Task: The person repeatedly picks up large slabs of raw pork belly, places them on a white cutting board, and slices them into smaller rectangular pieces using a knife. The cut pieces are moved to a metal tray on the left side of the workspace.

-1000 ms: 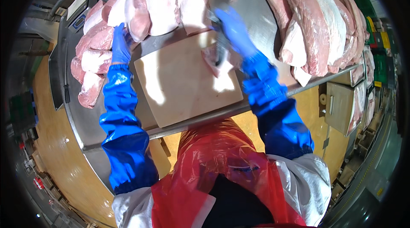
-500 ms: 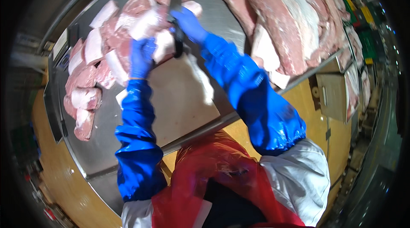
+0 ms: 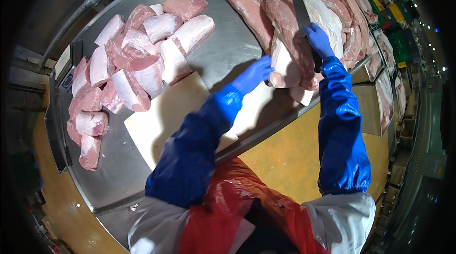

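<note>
In my right hand [image 3: 319,42], gloved in blue, is a long knife [image 3: 299,6] with its blade pointing away from me and its dark handle toward me. Under it lies a pile of long raw pork loins [image 3: 289,21] at the right of the table. My left hand [image 3: 254,74], gloved too, has its fingers stretched toward the near end of a pale loin [image 3: 283,66]; whether they touch it I cannot tell. Beneath my left arm is a white cutting board [image 3: 175,104]. Several cut pork chunks [image 3: 137,78] are heaped on the left.
Everything rests on a steel table [image 3: 216,21] with a raised rim. At its left edge stands a small device with a display [image 3: 66,80]. Steel bins [image 3: 373,104] with more meat adjoin on the right, and green crates [image 3: 400,47] stand behind them.
Both hands have moved right, from the cut chunks to the loin pile, with the knife staying in the right hand. My left hand has let go of the pork chunk, which lies among the others.
</note>
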